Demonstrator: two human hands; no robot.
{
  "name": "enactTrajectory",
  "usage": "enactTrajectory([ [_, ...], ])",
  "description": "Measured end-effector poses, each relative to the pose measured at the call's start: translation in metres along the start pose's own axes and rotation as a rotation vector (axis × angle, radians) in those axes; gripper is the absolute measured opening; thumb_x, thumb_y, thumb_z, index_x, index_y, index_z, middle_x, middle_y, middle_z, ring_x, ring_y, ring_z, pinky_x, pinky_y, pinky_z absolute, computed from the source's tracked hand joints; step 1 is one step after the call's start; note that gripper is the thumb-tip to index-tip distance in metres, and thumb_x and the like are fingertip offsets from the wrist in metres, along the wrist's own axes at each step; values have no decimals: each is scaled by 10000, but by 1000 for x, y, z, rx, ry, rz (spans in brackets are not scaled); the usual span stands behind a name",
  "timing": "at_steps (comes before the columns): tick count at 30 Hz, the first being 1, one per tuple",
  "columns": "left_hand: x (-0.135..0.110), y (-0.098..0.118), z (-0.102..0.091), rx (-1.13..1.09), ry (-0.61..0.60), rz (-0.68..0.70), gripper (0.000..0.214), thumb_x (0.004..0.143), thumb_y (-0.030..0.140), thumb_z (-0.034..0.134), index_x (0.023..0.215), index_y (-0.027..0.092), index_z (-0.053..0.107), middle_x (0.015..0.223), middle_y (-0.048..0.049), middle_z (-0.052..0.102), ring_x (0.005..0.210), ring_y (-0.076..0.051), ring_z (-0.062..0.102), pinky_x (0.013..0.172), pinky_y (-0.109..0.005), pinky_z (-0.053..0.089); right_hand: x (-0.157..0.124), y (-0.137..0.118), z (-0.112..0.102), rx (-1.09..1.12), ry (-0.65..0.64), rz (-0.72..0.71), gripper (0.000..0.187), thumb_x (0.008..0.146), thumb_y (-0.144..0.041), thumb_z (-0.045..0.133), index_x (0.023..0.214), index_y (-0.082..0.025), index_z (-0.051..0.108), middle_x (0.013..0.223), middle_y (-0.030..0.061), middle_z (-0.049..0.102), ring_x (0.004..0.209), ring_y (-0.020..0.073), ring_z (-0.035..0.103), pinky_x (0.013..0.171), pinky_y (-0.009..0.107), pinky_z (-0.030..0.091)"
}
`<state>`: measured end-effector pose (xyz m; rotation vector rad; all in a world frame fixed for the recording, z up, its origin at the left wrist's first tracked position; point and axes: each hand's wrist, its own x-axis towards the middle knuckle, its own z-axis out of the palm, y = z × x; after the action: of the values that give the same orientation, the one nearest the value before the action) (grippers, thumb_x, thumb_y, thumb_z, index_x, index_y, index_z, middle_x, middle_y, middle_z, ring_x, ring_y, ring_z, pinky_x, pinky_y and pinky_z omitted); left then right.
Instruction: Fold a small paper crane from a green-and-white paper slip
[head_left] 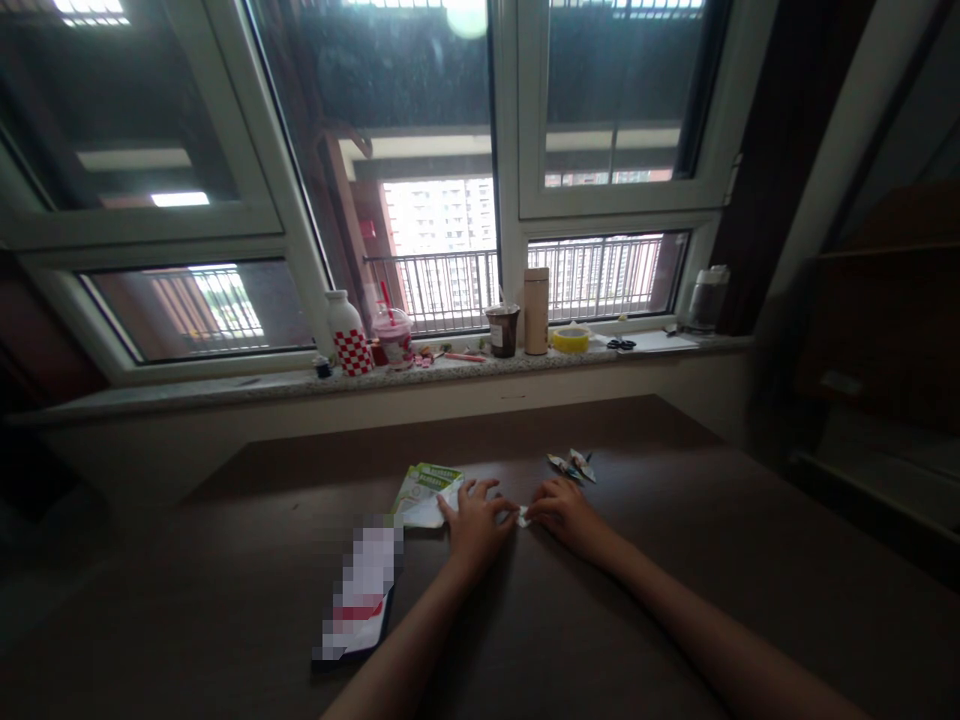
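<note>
Both my hands rest on a dark brown table [615, 600], close together. My left hand [474, 520] and my right hand [564, 510] pinch a small white piece of paper [523, 516] between their fingertips. Just behind my left hand lies a green and white printed sheet [424, 492]. A small folded paper figure [571, 465] sits on the table behind my right hand.
A flat blurred-out packet [360, 595] lies at the left front. The window sill [225, 385] holds a red-checked bottle [347, 333], a pink cup [394, 338], a dark cup [502, 330], a beige flask [535, 311], yellow tape [570, 339], scissors [621, 344] and a jar [706, 298].
</note>
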<state>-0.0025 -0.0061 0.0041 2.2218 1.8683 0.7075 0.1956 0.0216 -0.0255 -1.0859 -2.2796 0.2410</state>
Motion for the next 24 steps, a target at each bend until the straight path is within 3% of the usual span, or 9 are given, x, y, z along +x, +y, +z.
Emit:
enactTrajectory([
  [11, 6, 5, 0, 31, -24, -28, 115, 838, 413, 664, 876, 349, 752, 1391, 14, 572, 1375, -348, 335, 1065, -805, 49, 3, 8, 3, 22, 18, -33, 300, 913, -158, 577, 940, -381, 777, 899, 25, 646, 976, 204, 552, 936, 377, 404],
  [24, 8, 3, 3, -46, -15, -24, 98, 834, 378, 675, 880, 395, 759, 1402, 32, 545, 1387, -339, 309, 1041, -824, 3, 5, 13, 7, 60, -7, 4, 291, 905, -150, 575, 885, -349, 786, 874, 25, 634, 969, 199, 556, 927, 381, 404],
])
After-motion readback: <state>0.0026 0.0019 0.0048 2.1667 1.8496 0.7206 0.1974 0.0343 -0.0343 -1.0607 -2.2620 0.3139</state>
